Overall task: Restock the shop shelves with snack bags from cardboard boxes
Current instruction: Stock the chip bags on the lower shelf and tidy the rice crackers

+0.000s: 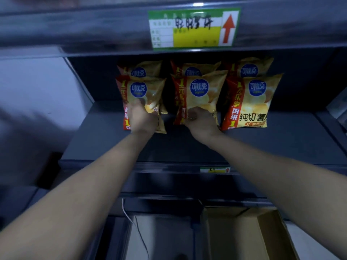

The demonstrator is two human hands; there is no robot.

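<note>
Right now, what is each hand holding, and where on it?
The left hand grips the lower part of the left front bag; the right hand grips the bottom edge of the middle front bag.

dim, bluish cast | left edge motion-blurred | wide-angle bending at edges | bags soft

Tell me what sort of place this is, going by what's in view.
Most likely a small shop's snack aisle. Dark shelving holds matching chip bags lined up in rows, a price label is clipped to the shelf edge above, and an open cardboard box sits on the floor below.
</note>
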